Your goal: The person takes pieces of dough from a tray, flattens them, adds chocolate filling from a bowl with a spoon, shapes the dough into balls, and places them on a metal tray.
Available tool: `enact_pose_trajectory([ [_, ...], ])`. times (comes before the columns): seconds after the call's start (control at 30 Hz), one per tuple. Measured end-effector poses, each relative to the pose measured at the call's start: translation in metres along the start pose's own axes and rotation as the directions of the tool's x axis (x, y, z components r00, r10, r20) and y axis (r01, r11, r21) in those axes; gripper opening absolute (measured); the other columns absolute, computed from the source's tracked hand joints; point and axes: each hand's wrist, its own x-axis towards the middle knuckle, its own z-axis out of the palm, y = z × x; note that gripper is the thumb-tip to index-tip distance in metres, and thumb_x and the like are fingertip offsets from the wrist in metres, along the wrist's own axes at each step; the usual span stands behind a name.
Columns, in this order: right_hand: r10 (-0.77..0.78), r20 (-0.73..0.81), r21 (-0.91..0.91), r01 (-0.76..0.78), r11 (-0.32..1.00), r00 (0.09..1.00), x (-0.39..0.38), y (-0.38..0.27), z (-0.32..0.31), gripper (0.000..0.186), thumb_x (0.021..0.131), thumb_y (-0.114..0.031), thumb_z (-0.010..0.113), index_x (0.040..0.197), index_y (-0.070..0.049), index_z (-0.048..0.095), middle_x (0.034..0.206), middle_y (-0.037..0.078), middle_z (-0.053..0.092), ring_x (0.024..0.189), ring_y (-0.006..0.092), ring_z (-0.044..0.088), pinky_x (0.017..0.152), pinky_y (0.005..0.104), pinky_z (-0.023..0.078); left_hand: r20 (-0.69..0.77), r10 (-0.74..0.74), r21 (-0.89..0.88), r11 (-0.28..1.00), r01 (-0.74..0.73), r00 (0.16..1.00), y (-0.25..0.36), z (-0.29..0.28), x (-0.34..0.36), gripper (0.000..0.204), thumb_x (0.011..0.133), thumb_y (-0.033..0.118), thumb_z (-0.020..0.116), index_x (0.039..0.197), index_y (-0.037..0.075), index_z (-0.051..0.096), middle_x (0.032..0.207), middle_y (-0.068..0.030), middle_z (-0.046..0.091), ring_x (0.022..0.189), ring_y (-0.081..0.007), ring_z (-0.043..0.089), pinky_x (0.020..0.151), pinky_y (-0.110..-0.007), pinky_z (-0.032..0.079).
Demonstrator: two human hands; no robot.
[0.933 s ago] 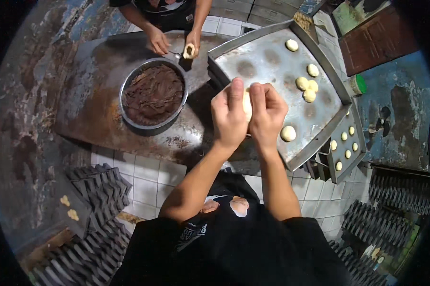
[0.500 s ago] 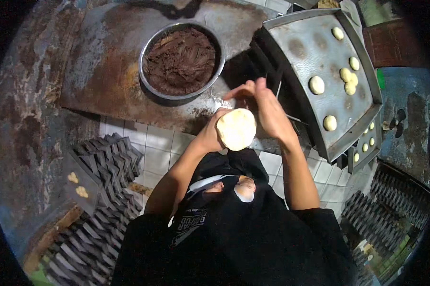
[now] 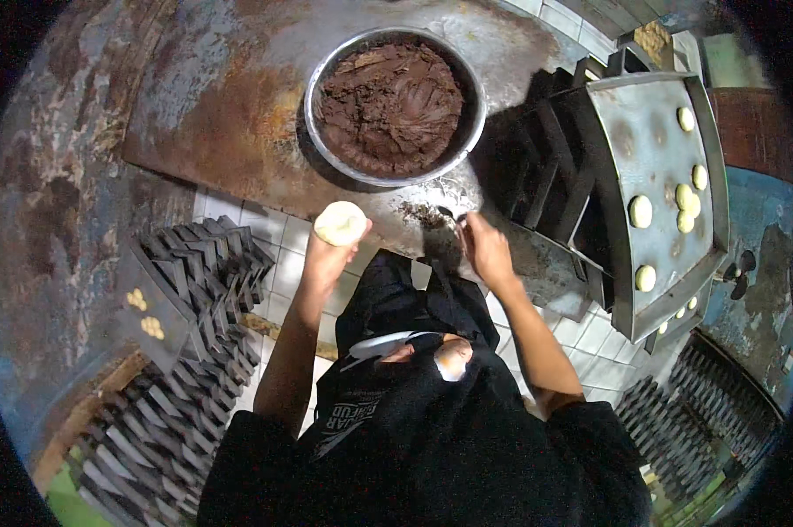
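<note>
The flattened dough round (image 3: pixel 340 223) is held up in the left hand (image 3: pixel 324 263), which is curled around it from below, and the front edge of the worktop (image 3: pixel 230 114) is overlapped by it in this view. The right hand (image 3: pixel 486 250) is held well apart, half closed near that same edge; a small dark thing (image 3: pixel 446 212) is seen right beside it, but whether it's actually gripped can't be told. A decent gap is left between the two hands, and plenty of bare worktop is left to the left of the big metal bowl (image 3: pixel 396 181), which is loaded with brown paste (image 3: pixel 392 105). Over on the right it's tighter: that end is taken up by dark stacked racks (image 3: pixel 546 158) and a raised-edge tray (image 3: pixel 660 176), where pale dough balls (image 3: pixel 641 212) are spread out, a few bunched together. The worktop itself is pretty scuffed, all rust-brown and grey, with dark crumbs (image 3: pixel 421 213) scattered below the bowl. Lower down, white floor tiles (image 3: pixel 265 221) are seen, flanked by more dark stacks (image 3: pixel 203 263).
</note>
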Motion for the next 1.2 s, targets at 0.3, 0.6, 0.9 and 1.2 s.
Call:
enact_pose_trajectory([
  [0.3,-0.413,0.1,-0.375,0.418,0.827,0.905,0.153,-0.067,-0.02,0.025,0.097,-0.011,0.056,0.113,-0.006,0.075,0.123,0.016,0.069,0.111,0.0334,0.072,0.084,0.046,0.063,-0.053,0.033,-0.128,0.991,-0.04,0.998,0.01,-0.012,0.001,0.029,0.087,0.012,0.09,0.106,0.01,0.069,0.085,0.005,0.066,0.068,-0.0041,0.055,0.053,-0.024,0.041],
  [0.6,-0.254,0.219,-0.285,0.311,0.907,0.942,0.193,-0.049,0.0,0.031,0.104,-0.021,0.047,0.096,-0.001,0.07,0.099,0.025,0.075,0.1,0.04,0.075,0.088,0.0525,0.06,-0.12,0.179,-0.024,0.983,-0.183,0.977,0.007,-0.016,-0.001,0.031,0.086,0.009,0.088,0.112,0.001,0.072,0.099,-0.0035,0.077,0.087,-0.0105,0.072,0.075,-0.027,0.057],
  [0.9,-0.522,-0.016,0.39,0.486,0.782,0.853,0.057,-0.114,-0.114,0.046,0.09,0.008,0.059,0.132,-0.006,0.072,0.106,0.018,0.069,0.1,0.0342,0.069,0.093,0.0407,0.055,0.04,0.466,0.12,0.876,-0.467,0.884,0.012,0.026,0.022,0.039,0.082,0.014,0.092,0.113,0.001,0.072,0.104,-0.0044,0.077,0.095,-0.0117,0.071,0.089,-0.031,0.057],
  [1.2,-0.296,-0.331,0.281,0.393,0.876,0.896,-0.035,-0.043,-0.053,0.066,0.081,0.01,0.063,0.142,-0.015,0.064,0.118,0.015,0.064,0.104,0.0396,0.067,0.094,0.046,0.057,0.002,0.421,0.271,0.873,-0.406,0.907,-0.009,0.076,0.025,0.029,0.089,0.011,0.078,0.115,-0.001,0.074,0.098,-0.0081,0.079,0.088,-0.0159,0.074,0.078,-0.034,0.058],
])
